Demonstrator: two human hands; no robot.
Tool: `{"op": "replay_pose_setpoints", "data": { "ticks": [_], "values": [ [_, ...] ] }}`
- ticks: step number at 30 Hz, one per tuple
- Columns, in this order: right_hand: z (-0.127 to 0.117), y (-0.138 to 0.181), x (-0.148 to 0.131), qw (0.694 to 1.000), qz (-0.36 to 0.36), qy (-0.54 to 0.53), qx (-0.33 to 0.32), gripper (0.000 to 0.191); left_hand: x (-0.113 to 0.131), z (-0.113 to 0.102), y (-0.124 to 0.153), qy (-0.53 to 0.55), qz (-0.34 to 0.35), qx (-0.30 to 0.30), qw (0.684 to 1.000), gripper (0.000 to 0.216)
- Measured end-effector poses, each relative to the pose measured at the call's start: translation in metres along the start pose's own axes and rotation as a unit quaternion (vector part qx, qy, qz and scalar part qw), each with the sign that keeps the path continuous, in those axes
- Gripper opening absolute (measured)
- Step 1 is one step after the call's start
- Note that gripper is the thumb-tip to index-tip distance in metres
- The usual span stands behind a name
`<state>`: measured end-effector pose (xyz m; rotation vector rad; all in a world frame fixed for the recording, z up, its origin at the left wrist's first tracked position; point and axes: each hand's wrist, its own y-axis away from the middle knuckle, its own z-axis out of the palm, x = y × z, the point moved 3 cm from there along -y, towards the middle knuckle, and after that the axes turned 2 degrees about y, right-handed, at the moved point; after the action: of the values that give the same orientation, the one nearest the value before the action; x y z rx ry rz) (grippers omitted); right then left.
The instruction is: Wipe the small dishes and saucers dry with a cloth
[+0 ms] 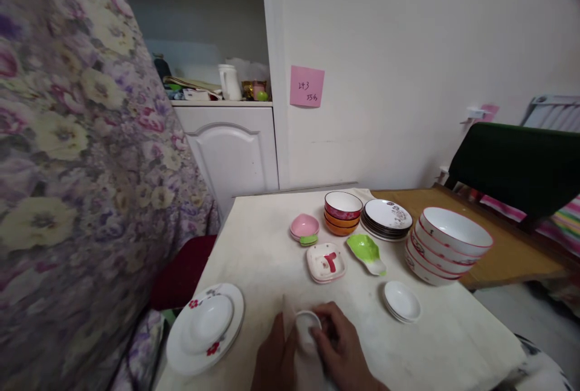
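My left hand point(274, 355) and my right hand point(342, 348) are together at the near edge of the white table point(263, 240). Both are closed around a small white dish point(307, 326), with a white cloth point(303, 367) bunched under and between them. The right fingers curl over the dish's right rim; the left hand grips from the left. To the left lies a white plate with red flowers point(205, 330) with a smaller plate on it.
Farther back sit a square red-and-white dish point(325, 262), a green leaf dish point(366, 252), a pink dish point(304, 227), stacked red and orange bowls point(342, 212), stacked plates point(388, 218), stacked white bowls point(446, 245) and small white saucers point(401, 301). A floral curtain point(77, 155) hangs left.
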<state>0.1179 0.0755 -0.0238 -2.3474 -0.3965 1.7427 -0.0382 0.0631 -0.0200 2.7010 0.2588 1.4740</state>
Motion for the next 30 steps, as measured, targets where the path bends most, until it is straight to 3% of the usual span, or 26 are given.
{"op": "replay_pose_setpoints", "data": {
  "ticks": [3,8,15,22,27,30],
  "values": [
    [0.001,0.0,0.005,1.0,0.025,-0.009,0.004,0.016,0.004,0.003,0.001,-0.003,-0.007,-0.013,1.0,0.058],
    [0.0,-0.001,-0.002,0.998,-0.055,0.02,-0.027,0.018,0.017,-0.004,0.003,0.0,0.09,-0.06,0.994,0.05],
    [0.0,-0.001,0.001,1.0,0.016,0.004,-0.003,0.014,0.002,0.003,-0.003,-0.007,-0.009,-0.009,1.0,0.059],
    [-0.001,-0.003,-0.005,0.996,-0.08,0.022,-0.032,0.017,0.014,-0.002,-0.001,-0.015,0.128,-0.093,0.987,0.051],
    [-0.002,-0.002,-0.004,1.0,-0.027,0.013,-0.001,0.014,0.017,-0.006,0.003,0.031,0.056,0.0,0.998,0.047],
    [-0.001,0.0,0.001,1.0,0.001,0.001,0.008,0.011,0.018,-0.004,0.003,0.032,0.04,0.008,0.999,0.049]
  ]
}}
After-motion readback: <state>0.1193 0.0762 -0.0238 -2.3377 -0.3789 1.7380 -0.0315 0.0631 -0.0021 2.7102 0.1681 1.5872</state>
